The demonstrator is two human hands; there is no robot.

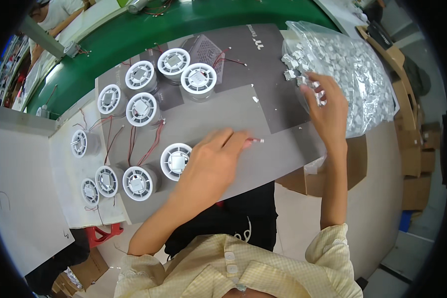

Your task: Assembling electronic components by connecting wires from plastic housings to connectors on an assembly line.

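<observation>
My left hand (213,156) is closed, pinching a red wire lead (247,142) whose small white connector (259,140) sticks out past the fingertips. Partly covered by that hand stands a white round housing (176,162) with a ribbed rim and a square pale piece in its middle. On the right, my right hand (328,104) hovers at the mouth of a clear plastic bag (352,124) full of small white plastic pieces (362,69). Its curled thumb and forefinger are apart, close to several loose pieces (294,62); nothing shows plainly held between them.
Several similar white housings (143,109) with red and black wires stand on the left of the grey printed board (233,114). Beyond lies a green work surface (223,15), with another person's arm (67,22) at upper left. A cardboard box (350,166) sits below the right edge.
</observation>
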